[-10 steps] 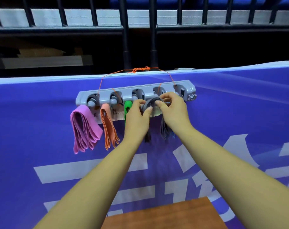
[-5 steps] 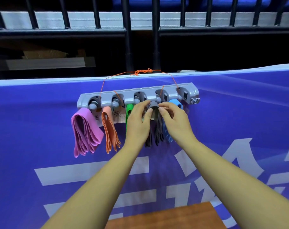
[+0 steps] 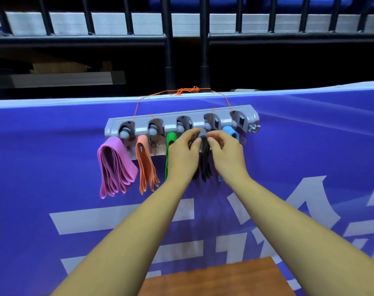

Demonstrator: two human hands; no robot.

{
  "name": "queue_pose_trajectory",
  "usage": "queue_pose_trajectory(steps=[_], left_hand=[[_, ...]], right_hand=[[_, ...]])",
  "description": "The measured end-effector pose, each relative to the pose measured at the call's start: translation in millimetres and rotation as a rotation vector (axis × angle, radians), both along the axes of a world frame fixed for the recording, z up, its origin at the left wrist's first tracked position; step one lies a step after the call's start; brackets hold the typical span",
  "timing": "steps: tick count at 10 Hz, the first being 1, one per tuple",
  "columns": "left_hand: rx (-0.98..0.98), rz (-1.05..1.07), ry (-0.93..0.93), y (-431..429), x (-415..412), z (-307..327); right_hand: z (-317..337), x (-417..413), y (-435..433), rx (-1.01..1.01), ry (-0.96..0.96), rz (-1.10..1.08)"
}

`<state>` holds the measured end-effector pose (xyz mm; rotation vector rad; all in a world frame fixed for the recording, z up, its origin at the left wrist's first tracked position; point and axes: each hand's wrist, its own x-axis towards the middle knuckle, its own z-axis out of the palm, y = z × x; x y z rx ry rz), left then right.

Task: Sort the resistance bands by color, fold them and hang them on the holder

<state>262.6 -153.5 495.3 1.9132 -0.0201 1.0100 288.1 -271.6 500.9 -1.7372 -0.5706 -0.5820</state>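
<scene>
Black bands (image 3: 205,161) on holder (image 3: 222,120); left hand (image 3: 183,155), right hand (image 3: 227,154) both pinching them, forearms extended.

Left hand (image 3: 181,159) and right hand (image 3: 226,154) both pinch the top fold of the black bands (image 3: 205,161) at a peg of the grey holder (image 3: 199,124); the bands hang down between the hands. Left of the left hand: green band (image 3: 170,138) just beside it, then orange bands (image 3: 145,163), then pink bands (image 3: 115,165). Blue band (image 3: 231,132) hangs just behind the right hand's fingers.
</scene>
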Motion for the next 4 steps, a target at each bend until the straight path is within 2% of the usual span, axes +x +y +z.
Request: queue_pose_trajectory(steps=[1,3,4], left_hand=[[0.034,-0.049,0.065,2.3,-14.7,5.2],[0.157,-0.110,0.147,33.4,-74.0,34.9],[0.335,0.003,0.226,55.1,-107.9,49.2]], right_hand=[[4.6,-9.8,-6.5,-0.063,0.058,0.005],[15.3,-39.4,-30.8,-0.320,0.113,-0.003],[26.3,-55.5,-42.8,-0.395,0.116,-0.004]])
